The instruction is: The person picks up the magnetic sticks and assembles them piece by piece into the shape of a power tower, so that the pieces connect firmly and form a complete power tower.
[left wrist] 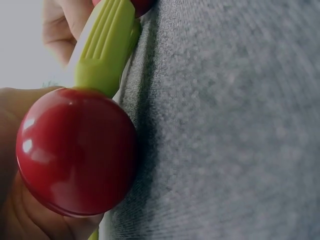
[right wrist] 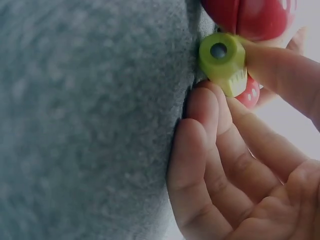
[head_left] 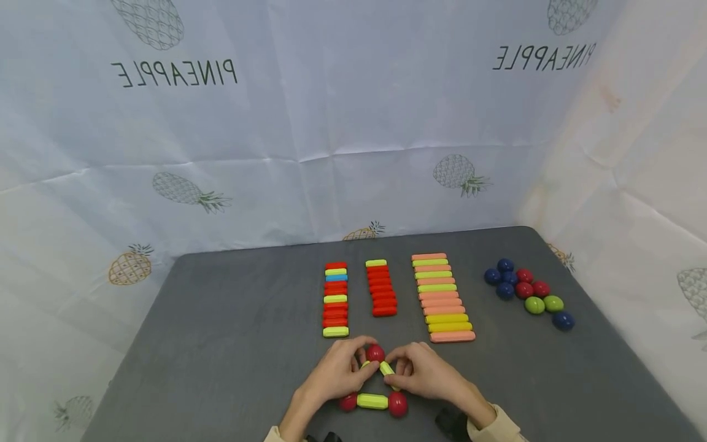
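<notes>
On the grey table, my left hand (head_left: 343,370) holds a red ball (head_left: 375,353) between index finger and thumb. A yellow-green rod end shows by that thumb, mostly hidden. My right hand (head_left: 424,372) pinches another yellow-green rod (head_left: 389,372), its upper end close to the same ball. In the right wrist view this rod (right wrist: 225,62) shows a dark round inset in its end. Nearer me, a yellow-green rod (head_left: 372,401) lies between a red ball (head_left: 348,403) and a second red ball (head_left: 397,404), touching both. The left wrist view shows a red ball (left wrist: 77,152) large, against a yellow-green rod (left wrist: 105,47).
Ahead lie a column of red, yellow and blue rods (head_left: 336,305), a shorter mostly red column (head_left: 382,288), and a column of pink, green and yellow rods (head_left: 442,302). At right sit blue balls (head_left: 505,290), red balls (head_left: 524,290) and green balls (head_left: 534,305). Pineapple-print cloth surrounds the table.
</notes>
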A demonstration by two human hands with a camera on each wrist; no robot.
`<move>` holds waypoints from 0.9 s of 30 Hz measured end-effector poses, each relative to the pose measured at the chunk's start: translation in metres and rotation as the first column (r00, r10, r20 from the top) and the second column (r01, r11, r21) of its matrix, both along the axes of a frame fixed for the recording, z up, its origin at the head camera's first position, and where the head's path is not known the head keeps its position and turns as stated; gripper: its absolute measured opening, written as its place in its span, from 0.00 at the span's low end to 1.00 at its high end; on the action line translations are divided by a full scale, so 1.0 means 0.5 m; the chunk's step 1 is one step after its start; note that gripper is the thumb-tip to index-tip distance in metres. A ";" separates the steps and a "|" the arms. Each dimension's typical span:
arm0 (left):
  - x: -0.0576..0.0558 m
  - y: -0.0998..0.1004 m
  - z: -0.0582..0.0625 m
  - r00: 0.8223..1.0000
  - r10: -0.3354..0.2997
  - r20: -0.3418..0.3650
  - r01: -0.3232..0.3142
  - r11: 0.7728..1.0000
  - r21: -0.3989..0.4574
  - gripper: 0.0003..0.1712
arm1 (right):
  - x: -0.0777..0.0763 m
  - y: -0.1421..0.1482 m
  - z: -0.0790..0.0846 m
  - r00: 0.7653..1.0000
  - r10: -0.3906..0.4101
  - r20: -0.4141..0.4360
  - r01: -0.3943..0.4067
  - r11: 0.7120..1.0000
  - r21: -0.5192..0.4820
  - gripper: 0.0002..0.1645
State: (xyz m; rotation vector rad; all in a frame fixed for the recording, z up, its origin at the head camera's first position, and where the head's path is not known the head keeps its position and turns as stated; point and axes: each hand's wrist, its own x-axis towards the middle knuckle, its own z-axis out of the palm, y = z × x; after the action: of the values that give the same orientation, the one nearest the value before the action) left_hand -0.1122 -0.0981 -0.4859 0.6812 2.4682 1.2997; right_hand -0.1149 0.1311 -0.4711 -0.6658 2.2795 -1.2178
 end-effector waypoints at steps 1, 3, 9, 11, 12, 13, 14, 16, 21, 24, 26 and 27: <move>0.001 0.000 0.000 1.000 0.005 -0.003 -0.005 1.000 0.001 0.17 | 0.001 0.000 0.000 1.000 0.002 -0.001 -0.002 1.000 -0.003 0.20; 0.001 0.000 -0.001 1.000 0.020 -0.009 -0.020 1.000 -0.002 0.17 | 0.001 0.001 0.001 1.000 0.006 0.007 -0.006 1.000 -0.006 0.23; 0.002 -0.001 -0.001 0.998 0.055 -0.028 -0.055 0.998 0.000 0.17 | 0.006 0.004 0.004 0.997 0.021 0.080 -0.021 1.000 -0.012 0.32; 0.003 -0.001 -0.001 0.998 0.062 -0.027 -0.062 0.998 0.004 0.18 | 0.008 0.004 0.004 0.995 0.028 0.097 -0.027 0.999 -0.021 0.34; 0.004 -0.001 -0.001 0.998 0.064 -0.025 -0.064 0.998 0.006 0.18 | 0.009 0.004 0.003 0.994 0.032 0.104 -0.029 0.999 -0.028 0.35; 0.004 -0.001 0.000 0.998 0.066 -0.023 -0.066 0.998 0.009 0.18 | 0.010 0.004 0.002 0.993 0.033 0.109 -0.030 0.999 -0.035 0.36; 0.004 -0.001 0.000 0.997 0.068 -0.019 -0.068 0.998 0.012 0.18 | 0.012 0.004 0.002 0.993 0.035 0.113 -0.030 0.999 -0.045 0.37; 0.004 -0.002 0.001 0.997 0.071 -0.017 -0.070 0.997 0.017 0.18 | 0.013 0.003 0.001 0.993 0.035 0.111 -0.029 0.998 -0.060 0.38; 0.002 -0.003 0.001 0.997 0.072 -0.027 -0.072 0.997 0.021 0.19 | 0.014 0.001 0.003 0.996 0.029 0.082 -0.023 0.997 -0.070 0.35; 0.002 -0.004 0.000 0.997 0.071 -0.029 -0.070 0.997 0.019 0.19 | 0.014 0.003 0.005 0.995 0.038 0.090 -0.032 0.997 -0.071 0.36; 0.002 -0.005 -0.001 0.998 0.067 -0.021 -0.067 0.998 0.021 0.20 | 0.014 0.005 0.006 0.993 0.047 0.109 -0.039 0.996 -0.074 0.37; 0.002 -0.007 0.000 0.998 0.062 -0.011 -0.062 0.998 0.021 0.21 | 0.014 0.007 0.006 0.992 0.049 0.116 -0.041 0.996 -0.075 0.38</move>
State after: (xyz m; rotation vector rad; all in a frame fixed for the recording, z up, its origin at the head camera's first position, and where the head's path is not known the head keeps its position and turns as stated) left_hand -0.1112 -0.1015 -0.4861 0.6238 2.5069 1.3490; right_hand -0.1079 0.1345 -0.4683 -0.6503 2.1218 -1.2892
